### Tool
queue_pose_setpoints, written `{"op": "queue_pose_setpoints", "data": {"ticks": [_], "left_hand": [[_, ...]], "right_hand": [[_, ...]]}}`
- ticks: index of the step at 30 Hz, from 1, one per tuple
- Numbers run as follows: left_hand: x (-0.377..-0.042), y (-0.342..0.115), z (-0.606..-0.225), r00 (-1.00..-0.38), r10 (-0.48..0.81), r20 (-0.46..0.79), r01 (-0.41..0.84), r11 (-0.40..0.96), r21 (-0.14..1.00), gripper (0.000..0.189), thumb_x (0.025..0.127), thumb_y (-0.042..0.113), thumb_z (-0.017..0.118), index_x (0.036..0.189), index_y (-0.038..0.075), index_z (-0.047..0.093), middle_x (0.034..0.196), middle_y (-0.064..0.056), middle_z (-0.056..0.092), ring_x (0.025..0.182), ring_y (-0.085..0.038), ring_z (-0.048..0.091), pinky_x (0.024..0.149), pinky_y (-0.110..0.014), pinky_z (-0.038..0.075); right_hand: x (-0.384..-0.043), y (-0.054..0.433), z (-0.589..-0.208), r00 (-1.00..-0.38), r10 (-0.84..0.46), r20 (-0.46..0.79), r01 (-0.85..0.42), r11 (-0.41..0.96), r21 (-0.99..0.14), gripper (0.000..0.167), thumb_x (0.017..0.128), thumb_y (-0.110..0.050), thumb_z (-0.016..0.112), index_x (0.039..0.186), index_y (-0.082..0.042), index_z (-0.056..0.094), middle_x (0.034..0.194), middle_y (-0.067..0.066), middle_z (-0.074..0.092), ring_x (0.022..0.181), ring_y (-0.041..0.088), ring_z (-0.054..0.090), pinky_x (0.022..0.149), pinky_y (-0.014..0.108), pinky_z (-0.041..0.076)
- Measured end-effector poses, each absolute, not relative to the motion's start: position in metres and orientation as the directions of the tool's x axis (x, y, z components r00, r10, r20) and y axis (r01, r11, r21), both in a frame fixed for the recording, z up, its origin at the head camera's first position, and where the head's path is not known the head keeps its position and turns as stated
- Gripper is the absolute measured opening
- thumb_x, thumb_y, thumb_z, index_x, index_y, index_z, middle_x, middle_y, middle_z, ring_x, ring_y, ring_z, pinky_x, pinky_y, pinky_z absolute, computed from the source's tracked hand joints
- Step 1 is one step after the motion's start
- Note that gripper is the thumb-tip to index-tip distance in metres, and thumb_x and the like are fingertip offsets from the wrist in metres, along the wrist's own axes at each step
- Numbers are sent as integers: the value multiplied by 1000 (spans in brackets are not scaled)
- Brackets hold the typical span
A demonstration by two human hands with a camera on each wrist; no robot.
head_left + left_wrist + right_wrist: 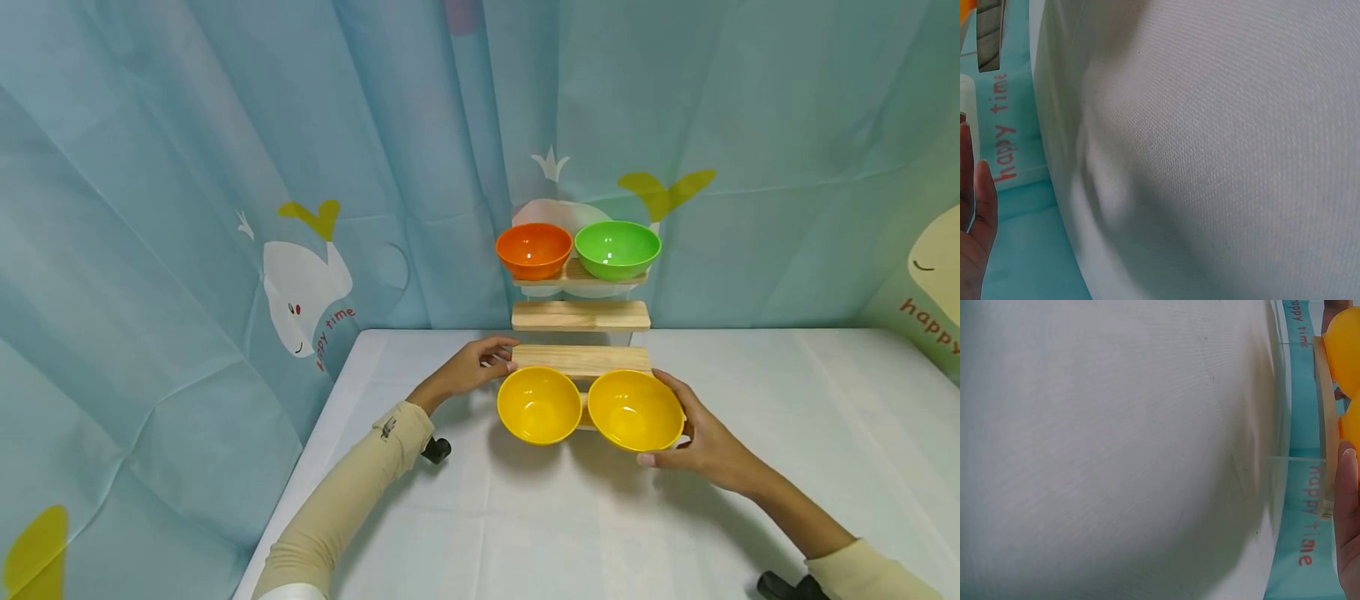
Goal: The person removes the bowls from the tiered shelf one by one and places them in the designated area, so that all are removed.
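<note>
Two yellow bowls sit side by side at the low front of a wooden tiered rack (581,317). My right hand (705,442) holds the right yellow bowl (634,410) by its right side, thumb low at the front and fingers behind near the rim. In the right wrist view the thumb (1349,481) lies beside the yellow bowls. At the rack's left side, my left hand (476,365) has its fingertips by the end of a middle shelf, near the left yellow bowl (538,407). The left wrist view shows its fingers (984,200) extended, with nothing in them.
On the top shelf stand an orange bowl (534,252) and a green bowl (618,250). The rack stands on a white-covered table (787,417), close to a blue curtain (420,167) with printed whales. Black wrist gear (437,450) shows beneath the left sleeve.
</note>
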State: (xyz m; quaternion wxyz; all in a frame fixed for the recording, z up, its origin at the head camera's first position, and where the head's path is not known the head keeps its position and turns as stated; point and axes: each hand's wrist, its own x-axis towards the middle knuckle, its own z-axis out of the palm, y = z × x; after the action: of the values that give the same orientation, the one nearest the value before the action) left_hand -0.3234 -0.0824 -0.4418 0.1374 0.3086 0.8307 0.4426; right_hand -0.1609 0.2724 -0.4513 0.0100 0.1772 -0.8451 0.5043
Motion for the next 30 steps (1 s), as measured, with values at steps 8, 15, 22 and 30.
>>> {"op": "queue_pose_setpoints", "data": {"ticks": [8,15,22,30], "left_hand": [[-326,-81,-445,-771,636,48,395,418,818,46,101,26,64,144,15,54,129,-12,64,114,-25,62,94,-37,53],[-325,-82,-444,-768,638,49,408,429,806,47,101,29,63,145,16,54,129,-10,64,113,-22,62,95,-35,53],[-321,-90,-439,-792,610,27,373,448,813,48,100,29,64,145,16,54,129,-10,63,112,-22,63,93,-35,54],[-323,-83,-440,-768,638,50,398,415,818,48,101,26,63,145,14,53,130,-13,64,112,-23,63,91,-33,54]], "right_hand": [[-159,274,-453,-934,-287,211,-317,401,-859,104,78,-6,84,159,-16,20,147,14,34,106,0,53,70,31,58],[-155,274,-449,-937,-268,223,-320,402,-858,102,78,-4,83,159,-15,21,144,1,36,105,0,54,69,30,59],[-154,268,-442,-925,-304,227,-332,357,-873,102,80,-3,82,159,-14,19,142,-2,37,106,2,56,73,32,62],[-146,272,-435,-920,-310,240,-341,335,-878,101,80,2,80,159,-14,18,140,-12,37,105,3,57,72,30,62]]}}
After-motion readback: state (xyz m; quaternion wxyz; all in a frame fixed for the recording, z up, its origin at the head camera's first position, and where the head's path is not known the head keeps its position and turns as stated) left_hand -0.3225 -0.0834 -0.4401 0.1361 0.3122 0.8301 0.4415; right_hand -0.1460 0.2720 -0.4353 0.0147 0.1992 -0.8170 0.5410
